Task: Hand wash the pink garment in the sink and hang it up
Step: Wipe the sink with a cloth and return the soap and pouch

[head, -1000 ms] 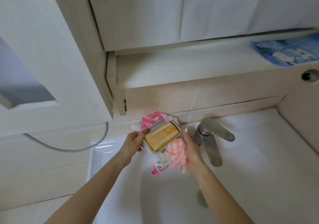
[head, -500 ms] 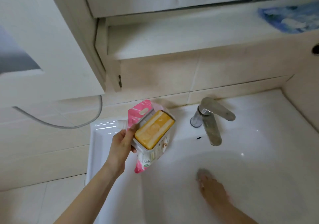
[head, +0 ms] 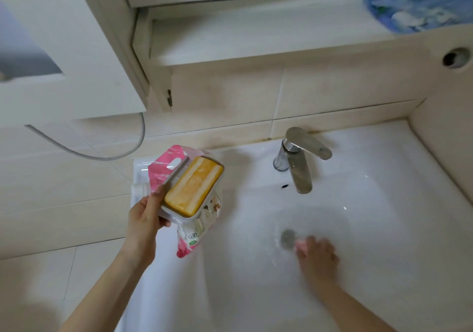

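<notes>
Pink garment [head: 301, 246], one; soap dish [head: 176, 177], one.

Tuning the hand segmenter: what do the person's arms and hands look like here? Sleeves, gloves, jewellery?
Left hand and right hand are ungloved; no ring, watch or band visible. Left forearm and right forearm are bare to the frame edge, no sleeves. The right hand is motion-blurred, so fine detail there is uncertain.
</notes>
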{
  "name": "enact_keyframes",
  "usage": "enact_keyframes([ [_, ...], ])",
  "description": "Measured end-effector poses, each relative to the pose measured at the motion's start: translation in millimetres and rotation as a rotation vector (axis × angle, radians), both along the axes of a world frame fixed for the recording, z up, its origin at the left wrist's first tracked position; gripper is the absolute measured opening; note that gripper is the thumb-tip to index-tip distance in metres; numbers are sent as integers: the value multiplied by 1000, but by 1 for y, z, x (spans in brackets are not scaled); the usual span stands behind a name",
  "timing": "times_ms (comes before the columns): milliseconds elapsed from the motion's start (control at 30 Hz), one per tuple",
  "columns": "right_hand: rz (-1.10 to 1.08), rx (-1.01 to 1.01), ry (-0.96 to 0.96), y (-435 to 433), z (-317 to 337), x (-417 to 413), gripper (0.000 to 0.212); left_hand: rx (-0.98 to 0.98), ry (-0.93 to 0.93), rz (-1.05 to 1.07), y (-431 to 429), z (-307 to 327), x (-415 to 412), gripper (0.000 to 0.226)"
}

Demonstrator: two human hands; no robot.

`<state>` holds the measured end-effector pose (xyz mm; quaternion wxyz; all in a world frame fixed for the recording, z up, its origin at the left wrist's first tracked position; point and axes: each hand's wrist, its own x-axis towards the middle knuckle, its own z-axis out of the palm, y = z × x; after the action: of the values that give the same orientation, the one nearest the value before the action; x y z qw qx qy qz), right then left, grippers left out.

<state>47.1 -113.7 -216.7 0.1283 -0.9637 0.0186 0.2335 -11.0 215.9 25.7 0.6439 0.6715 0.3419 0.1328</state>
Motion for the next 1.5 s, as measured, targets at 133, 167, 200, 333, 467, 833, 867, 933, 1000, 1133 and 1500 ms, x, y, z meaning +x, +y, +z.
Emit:
enact_keyframes([
  [133,17,-11,5,5,-2,-4,57,10,-7,71,-2,8,-14,35],
  [167,-36,16,37,6,0,-3,55,10,-9,88,-3,9,-18,35],
  [200,-80,42,49,7,0,-3,54,8,-12,104,-4,9,-21,35],
  [333,105,60,52,21,28,-5,40,-6,-9,167,-5,11,-37,35],
  [467,-43,211,59,28,30,12,36,3,-10,219,-11,17,-47,33],
  [833,231,218,-115,37,25,17,31,1,4,367,-5,22,-67,30],
  [867,380,246,-39,36,15,10,31,-1,5,378,-3,21,-68,29],
  [933,554,161,-8,35,-8,3,46,0,13,397,0,21,-70,28],
  [1000,486,111,31,35,-10,3,62,-2,21,414,3,21,-71,28],
  [1133,586,138,-82,34,-21,-3,46,-27,21,437,7,21,-73,27],
  [1500,95,522,186,67,1,17,33,-54,27,486,16,23,-77,26],
])
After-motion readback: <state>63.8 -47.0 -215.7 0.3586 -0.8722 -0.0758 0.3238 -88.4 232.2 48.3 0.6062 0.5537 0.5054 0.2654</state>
